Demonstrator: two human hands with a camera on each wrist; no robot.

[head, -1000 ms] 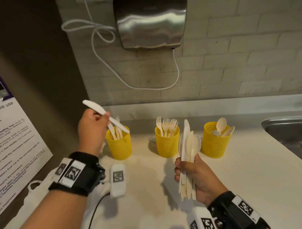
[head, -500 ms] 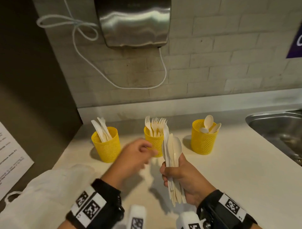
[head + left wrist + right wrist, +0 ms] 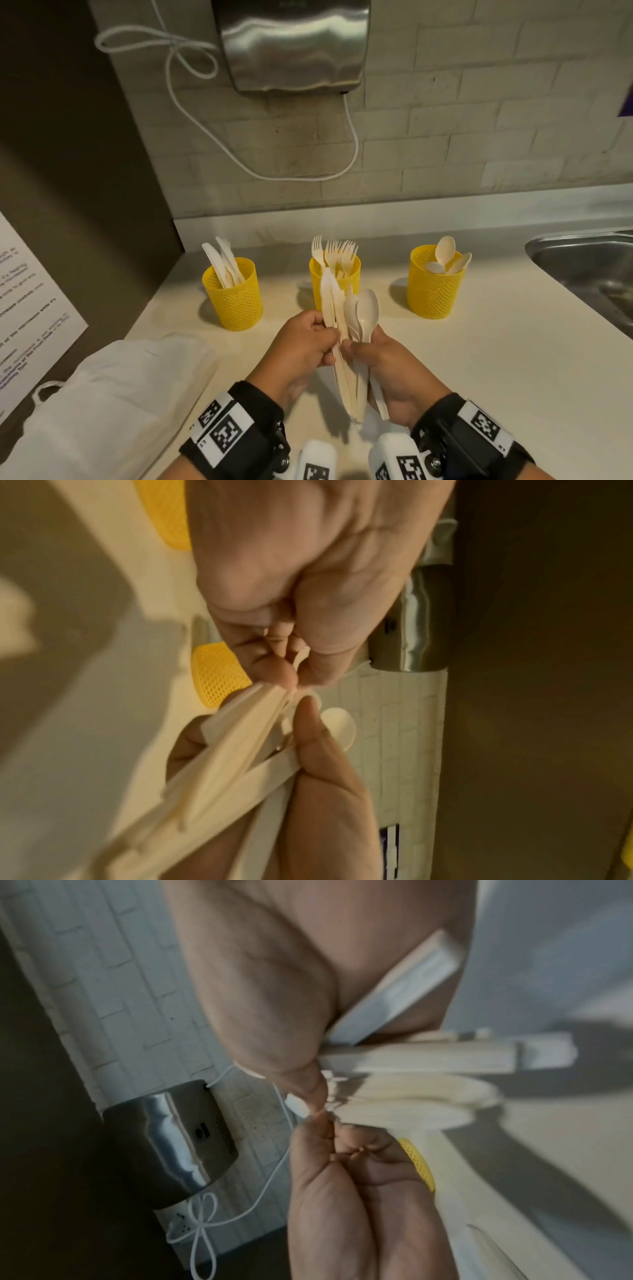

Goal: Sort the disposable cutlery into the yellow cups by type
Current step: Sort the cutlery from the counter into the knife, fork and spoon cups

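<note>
Three yellow mesh cups stand in a row at the back of the counter: the left cup (image 3: 233,298) holds knives, the middle cup (image 3: 342,275) forks, the right cup (image 3: 433,291) spoons. My right hand (image 3: 356,346) grips an upright bundle of cutlery (image 3: 363,315), knives and spoons, in front of the middle cup. My left hand (image 3: 329,337) pinches a knife (image 3: 328,294) at the bundle's left side. The left wrist view shows my left hand (image 3: 294,674) pinching at the bundle (image 3: 232,745). In the right wrist view the handles (image 3: 428,1058) stick out of my right fist.
A white plastic bag (image 3: 113,394) lies on the counter at the front left. A steel sink (image 3: 589,270) is set in at the right. A steel hand dryer (image 3: 294,44) with a looped white cord (image 3: 191,58) hangs on the brick wall above the cups.
My left hand left its knife in the left cup, swung right to the bundle, and now pinches a knife there. My right hand kept hold of the bundle.
</note>
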